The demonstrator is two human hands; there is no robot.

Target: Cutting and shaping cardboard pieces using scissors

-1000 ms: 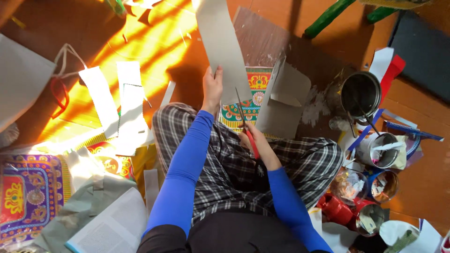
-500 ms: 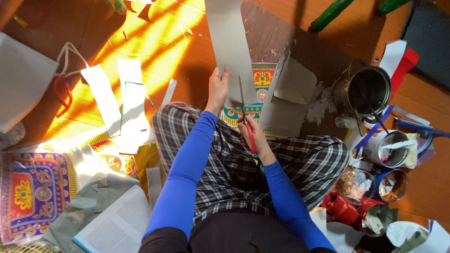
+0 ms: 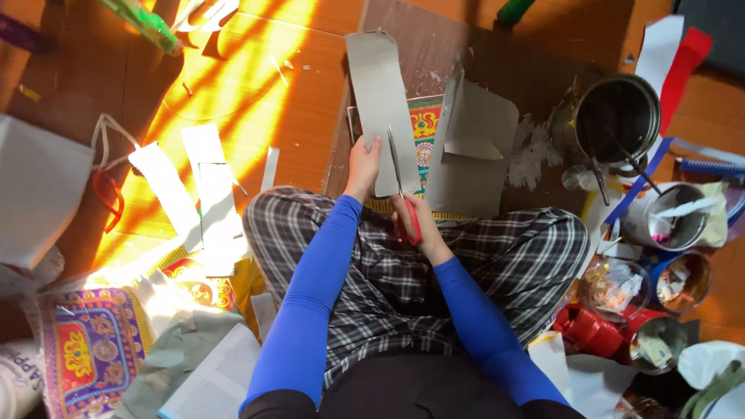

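Observation:
I sit cross-legged on the floor in checked trousers and blue sleeves. My left hand (image 3: pixel 362 164) grips the near left edge of a long grey cardboard strip (image 3: pixel 380 101) that stretches away from me. My right hand (image 3: pixel 411 219) holds red-handled scissors (image 3: pixel 400 186); the blades point up into the strip's near end, slightly apart. A colourful patterned sheet (image 3: pixel 424 132) lies under the strip.
A folded grey card piece (image 3: pixel 477 143) lies right of the strip. Metal tins (image 3: pixel 617 116) and several pots with scraps crowd the right side. White paper strips (image 3: pixel 203 194) lie on the sunlit wooden floor at left, by patterned sheets (image 3: pixel 89 349) and an open book (image 3: pixel 213 380).
The strip's far end has come down into view and it now looks shorter. Both hands stay on strip and scissors, with the blades further into the card.

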